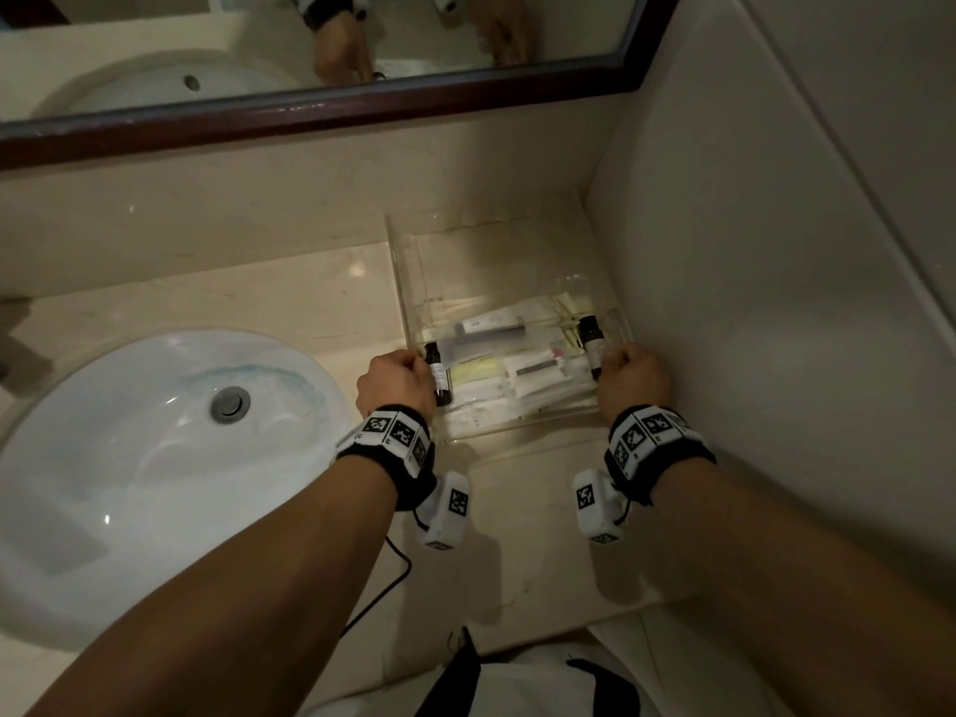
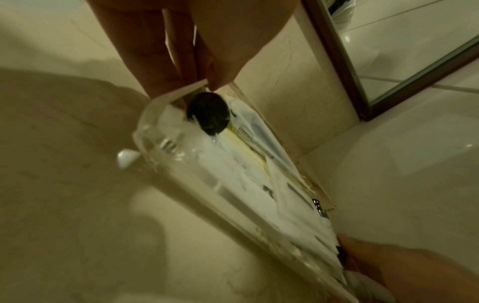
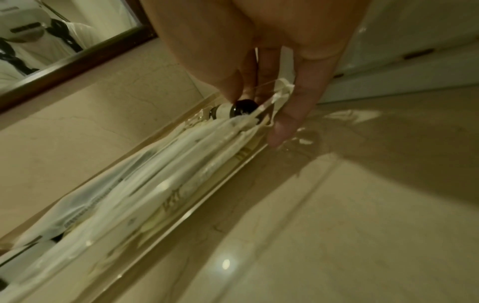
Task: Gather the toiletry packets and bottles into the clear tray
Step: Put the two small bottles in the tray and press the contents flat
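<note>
Low in the head view our two arms reach up the frame to the clear tray (image 1: 414,282), which sits on the stone counter (image 1: 310,302) in the middle right, near the side wall. Our left hand (image 1: 396,382) pinches the tray's left wall, thumb inside and fingers outside. Our right hand (image 1: 633,377) pinches the right wall the same way. A dark bottle (image 1: 439,375) lies just inside the left wall and another dark bottle (image 1: 592,346) just inside the right wall. Between them lie the white packets (image 1: 522,375) in a flat pile. We think the tray is stiff, smooth and a bit slippery, so both side walls are good places to hold. The packets look light and soft, and the bottles could roll if we tip it. Farther left is the white sink (image 1: 129,458), and the mirror (image 1: 310,54) runs along the top.
</note>
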